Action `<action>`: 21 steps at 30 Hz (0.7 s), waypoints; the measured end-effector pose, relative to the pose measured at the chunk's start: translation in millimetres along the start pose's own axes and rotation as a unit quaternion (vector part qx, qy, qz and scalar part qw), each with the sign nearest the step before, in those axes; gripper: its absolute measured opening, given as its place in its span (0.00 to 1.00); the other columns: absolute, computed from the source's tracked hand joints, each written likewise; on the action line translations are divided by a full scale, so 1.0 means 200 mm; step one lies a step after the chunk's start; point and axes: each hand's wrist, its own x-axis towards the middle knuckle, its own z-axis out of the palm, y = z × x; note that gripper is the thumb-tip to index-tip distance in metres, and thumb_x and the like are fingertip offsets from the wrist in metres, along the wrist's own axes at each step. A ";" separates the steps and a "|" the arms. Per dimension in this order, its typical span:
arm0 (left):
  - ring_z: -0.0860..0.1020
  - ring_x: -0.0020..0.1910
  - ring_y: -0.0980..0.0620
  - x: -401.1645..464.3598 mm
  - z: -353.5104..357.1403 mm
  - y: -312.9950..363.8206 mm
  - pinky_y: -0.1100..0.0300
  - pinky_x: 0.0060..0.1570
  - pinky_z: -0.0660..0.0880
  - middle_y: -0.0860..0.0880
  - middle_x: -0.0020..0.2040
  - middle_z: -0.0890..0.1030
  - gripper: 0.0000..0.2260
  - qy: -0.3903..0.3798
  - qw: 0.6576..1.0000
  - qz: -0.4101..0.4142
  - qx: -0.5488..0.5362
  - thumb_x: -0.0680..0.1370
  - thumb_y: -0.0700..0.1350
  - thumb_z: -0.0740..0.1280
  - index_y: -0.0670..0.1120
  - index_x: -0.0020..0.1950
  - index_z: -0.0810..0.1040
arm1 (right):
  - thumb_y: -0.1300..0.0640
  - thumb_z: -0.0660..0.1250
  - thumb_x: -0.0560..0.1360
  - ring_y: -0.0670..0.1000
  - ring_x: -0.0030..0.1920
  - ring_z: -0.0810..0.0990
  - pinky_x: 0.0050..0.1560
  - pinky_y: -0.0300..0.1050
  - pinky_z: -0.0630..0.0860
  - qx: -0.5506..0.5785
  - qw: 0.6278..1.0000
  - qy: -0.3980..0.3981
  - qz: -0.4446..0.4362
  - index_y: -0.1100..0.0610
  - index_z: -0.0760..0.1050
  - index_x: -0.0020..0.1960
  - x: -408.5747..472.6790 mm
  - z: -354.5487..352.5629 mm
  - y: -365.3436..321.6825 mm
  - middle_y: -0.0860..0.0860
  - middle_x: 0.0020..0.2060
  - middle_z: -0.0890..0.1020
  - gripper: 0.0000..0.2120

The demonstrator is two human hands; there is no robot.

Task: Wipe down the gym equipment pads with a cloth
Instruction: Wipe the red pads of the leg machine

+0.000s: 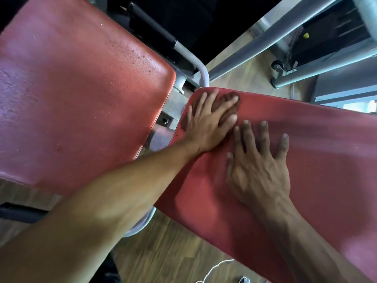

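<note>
Both hands lie flat on the near red pad point(306, 160), fingers straight and spread, neither gripping anything.

Right hand point(259, 166), nearest the camera: palm down on the pad's upper face, all 5 digits splayed, nothing under it that I can see. Reads as bracing or steadying.

Left hand point(210, 123), further up: arm crosses in from the lower left, palm pressing a dark brownish cloth point(228, 99) against the pad's far corner. Cloth is mostly hidden under the fingers; only its dark edges show around the fingertips and beside the wrist. Fingers are extended, pressing rather than pinching.

Step, my read: wiping the top corner of this pad, with most of its length toward the lower right not yet visibly covered. Cannot tell wet from dry on it.

Next move likely calls for dragging the cloth down the pad under steady flat pressure, keeping it from bunching or slipping out, and shifting the right hand out of the path.

Beyond it, the second red pad point(81, 88) fills the left side, surface pitted and beaded near its right edge. Probably still to do. Grey metal frame tube point(195, 62) runs between the 2 pads, over wood floor point(169, 252).
</note>
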 end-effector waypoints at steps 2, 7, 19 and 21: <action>0.44 0.79 0.50 -0.11 0.02 -0.04 0.37 0.74 0.43 0.53 0.81 0.48 0.22 -0.012 1.000 0.017 0.001 0.79 0.65 0.53 0.71 0.74 0.55 | 0.47 0.49 0.80 0.64 0.78 0.54 0.72 0.71 0.43 0.001 1.000 0.001 0.000 0.60 0.61 0.79 0.00 0.00 0.00 0.57 0.78 0.62 0.30; 0.42 0.79 0.49 -0.10 -0.02 -0.01 0.35 0.73 0.43 0.53 0.81 0.45 0.23 -0.044 0.999 -0.010 -0.008 0.80 0.65 0.53 0.71 0.74 0.53 | 0.46 0.47 0.81 0.63 0.79 0.52 0.72 0.72 0.45 -0.018 1.000 -0.004 -0.002 0.58 0.58 0.79 0.01 0.01 0.00 0.55 0.78 0.60 0.31; 0.44 0.79 0.52 -0.73 -0.01 -0.16 0.37 0.74 0.48 0.56 0.81 0.48 0.25 -0.067 0.997 0.008 0.035 0.76 0.70 0.46 0.73 0.73 0.50 | 0.45 0.48 0.82 0.63 0.79 0.50 0.73 0.72 0.45 -0.039 0.999 -0.005 -0.001 0.58 0.55 0.80 0.00 -0.01 -0.01 0.55 0.80 0.57 0.30; 0.47 0.79 0.49 -0.63 -0.03 -0.14 0.37 0.73 0.52 0.52 0.81 0.49 0.27 -0.058 0.997 -0.025 0.038 0.74 0.71 0.44 0.72 0.74 0.51 | 0.45 0.47 0.82 0.63 0.80 0.49 0.73 0.72 0.44 -0.038 0.999 -0.009 0.000 0.58 0.54 0.80 0.00 -0.01 -0.01 0.55 0.80 0.56 0.30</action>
